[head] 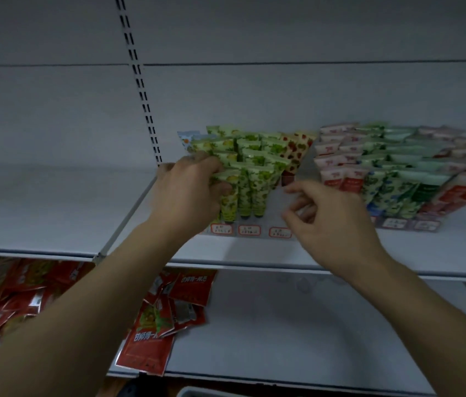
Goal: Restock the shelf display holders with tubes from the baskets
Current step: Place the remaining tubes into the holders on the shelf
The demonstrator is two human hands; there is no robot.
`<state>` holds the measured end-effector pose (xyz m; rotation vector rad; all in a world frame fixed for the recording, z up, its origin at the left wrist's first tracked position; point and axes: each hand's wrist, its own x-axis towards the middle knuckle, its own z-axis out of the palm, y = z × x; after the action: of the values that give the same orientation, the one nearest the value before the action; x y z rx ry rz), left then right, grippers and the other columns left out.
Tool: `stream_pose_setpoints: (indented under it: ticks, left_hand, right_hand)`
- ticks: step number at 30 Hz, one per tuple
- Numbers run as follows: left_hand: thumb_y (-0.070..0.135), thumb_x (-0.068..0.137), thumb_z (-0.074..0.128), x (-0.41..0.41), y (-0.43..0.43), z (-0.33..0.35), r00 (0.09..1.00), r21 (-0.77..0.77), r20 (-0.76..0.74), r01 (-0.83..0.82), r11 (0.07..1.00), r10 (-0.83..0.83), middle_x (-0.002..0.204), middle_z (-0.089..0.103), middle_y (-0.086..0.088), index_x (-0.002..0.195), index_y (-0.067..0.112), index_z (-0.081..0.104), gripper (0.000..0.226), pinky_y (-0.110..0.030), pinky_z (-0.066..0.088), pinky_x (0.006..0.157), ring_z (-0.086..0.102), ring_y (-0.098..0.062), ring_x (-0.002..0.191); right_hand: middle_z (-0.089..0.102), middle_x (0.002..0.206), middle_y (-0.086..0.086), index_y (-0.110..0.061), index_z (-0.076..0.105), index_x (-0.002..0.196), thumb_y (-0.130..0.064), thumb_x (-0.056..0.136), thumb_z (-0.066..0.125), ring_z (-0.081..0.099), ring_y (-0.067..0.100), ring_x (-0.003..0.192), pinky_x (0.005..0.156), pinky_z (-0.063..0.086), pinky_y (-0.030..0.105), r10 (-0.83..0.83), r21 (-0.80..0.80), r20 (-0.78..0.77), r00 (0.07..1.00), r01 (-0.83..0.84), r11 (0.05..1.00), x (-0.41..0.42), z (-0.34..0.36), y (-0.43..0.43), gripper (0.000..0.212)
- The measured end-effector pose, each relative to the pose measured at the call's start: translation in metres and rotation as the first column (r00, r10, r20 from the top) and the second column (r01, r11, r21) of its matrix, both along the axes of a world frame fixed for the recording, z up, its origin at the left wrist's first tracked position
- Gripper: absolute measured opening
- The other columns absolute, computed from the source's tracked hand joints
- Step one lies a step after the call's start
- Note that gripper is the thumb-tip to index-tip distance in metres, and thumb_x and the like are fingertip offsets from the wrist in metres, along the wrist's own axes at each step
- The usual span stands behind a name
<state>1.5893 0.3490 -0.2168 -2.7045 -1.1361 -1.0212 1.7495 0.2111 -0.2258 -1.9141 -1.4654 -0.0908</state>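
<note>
A clear display holder (pixel 279 224) stands on the white shelf (pixel 54 213), filled with green-patterned tubes (pixel 257 173) and a few red-patterned ones (pixel 294 150). My left hand (pixel 189 190) grips a yellow-green tube (pixel 229 202) at the holder's front left row. My right hand (pixel 329 216) hovers just right of the green tubes, over an empty front slot, fingers loosely curled and holding nothing. A second holder (pixel 403 224) to the right is packed with red, blue, green and pink tubes (pixel 392 173).
The lower shelf (pixel 283 325) carries a heap of red snack packets (pixel 163 319) at left. A slotted upright (pixel 140 81) runs up the back wall. A pale basket rim (pixel 197 392) shows at the bottom edge.
</note>
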Motion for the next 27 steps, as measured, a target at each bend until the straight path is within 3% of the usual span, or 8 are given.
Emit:
stream_pose_setpoints:
  ticks: [3,6,9,12,15,18,22,27]
  left_hand:
    - [0.036,0.078,0.075,-0.008,-0.012,-0.01,0.998,-0.091,-0.062,0.023,0.996,-0.029,0.14,0.042,-0.003,0.131,0.017,0.048,0.062,-0.043,0.031,0.104,0.034,-0.025,0.13]
    - [0.034,0.071,0.081,-0.029,-0.02,-0.016,0.997,-0.112,0.03,0.078,0.991,-0.075,0.147,0.034,-0.008,0.138,0.013,0.041,0.082,-0.043,0.028,0.111,0.025,-0.027,0.137]
    - [0.034,0.07,0.079,-0.045,-0.032,-0.028,0.998,0.076,-0.035,0.061,0.995,-0.059,0.139,0.042,-0.014,0.133,0.009,0.045,0.076,-0.05,0.033,0.105,0.032,-0.035,0.13]
    - [0.036,0.072,0.075,-0.049,-0.055,-0.052,0.978,0.177,-0.141,0.174,0.969,-0.15,0.12,0.055,-0.013,0.119,0.01,0.056,0.056,-0.046,0.039,0.09,0.045,-0.035,0.112]
    - [0.04,0.069,0.068,-0.05,-0.079,-0.089,0.904,0.066,-0.29,0.346,0.936,-0.314,0.105,0.062,-0.004,0.107,0.016,0.062,0.046,-0.038,0.036,0.077,0.052,-0.028,0.098]
    - [0.042,0.071,0.071,-0.054,-0.098,-0.132,0.827,-0.083,-0.428,0.366,0.927,-0.365,0.1,0.064,-0.001,0.106,0.019,0.063,0.043,-0.033,0.034,0.075,0.058,-0.025,0.093]
    - [0.047,0.089,0.057,-0.06,-0.109,-0.189,0.636,-0.369,-0.66,0.188,0.91,-0.399,0.129,0.052,-0.003,0.132,0.018,0.046,0.054,-0.038,0.035,0.098,0.044,-0.024,0.12]
    - [0.043,0.084,0.061,-0.072,-0.138,-0.263,0.738,-0.639,-0.596,-0.199,0.743,-0.315,0.122,0.058,-0.004,0.122,0.019,0.05,0.046,-0.034,0.04,0.09,0.051,-0.025,0.113]
  right_hand:
    - [0.063,0.097,-0.012,-0.028,0.059,0.122,-0.037,0.086,0.064,0.061,0.01,0.082,0.077,0.053,0.036,0.039,-0.131,0.065,0.997,-0.03,0.991,-0.006,-0.012,-0.018,0.037]
    - [0.06,0.112,-0.013,-0.033,0.052,0.128,-0.045,0.085,0.063,0.059,0.008,0.094,0.083,0.048,0.03,0.097,-0.269,0.117,0.988,-0.063,0.961,-0.012,-0.028,-0.036,0.046]
    - [0.056,0.122,-0.013,-0.034,0.045,0.133,-0.049,0.085,0.062,0.055,0.009,0.107,0.089,0.045,0.028,0.139,-0.371,0.11,0.984,-0.089,0.924,-0.017,-0.045,-0.047,0.053]
    - [0.054,0.125,-0.011,-0.033,0.043,0.135,-0.05,0.086,0.061,0.053,0.01,0.11,0.091,0.045,0.029,0.188,-0.45,0.05,0.981,-0.146,0.881,-0.025,-0.066,-0.051,0.055]
    - [0.05,0.133,-0.008,-0.031,0.039,0.139,-0.048,0.089,0.058,0.05,0.013,0.117,0.092,0.043,0.027,0.267,-0.555,-0.006,0.964,-0.225,0.801,-0.04,-0.09,-0.053,0.056]
    - [0.053,0.133,-0.004,-0.028,0.04,0.139,-0.05,0.088,0.058,0.053,0.018,0.115,0.089,0.046,0.029,0.299,-0.624,0.012,0.954,-0.226,0.748,-0.05,-0.118,-0.05,0.059]
    - [0.058,0.126,0.001,-0.024,0.045,0.136,-0.043,0.085,0.064,0.055,0.021,0.11,0.085,0.046,0.03,0.252,-0.72,-0.09,0.964,-0.238,0.652,-0.055,-0.175,-0.052,0.057]
    - [0.06,0.119,0.005,-0.019,0.052,0.127,-0.036,0.085,0.064,0.057,0.024,0.104,0.081,0.047,0.032,0.212,-0.854,-0.192,0.958,-0.269,0.445,-0.058,-0.251,-0.079,0.047]
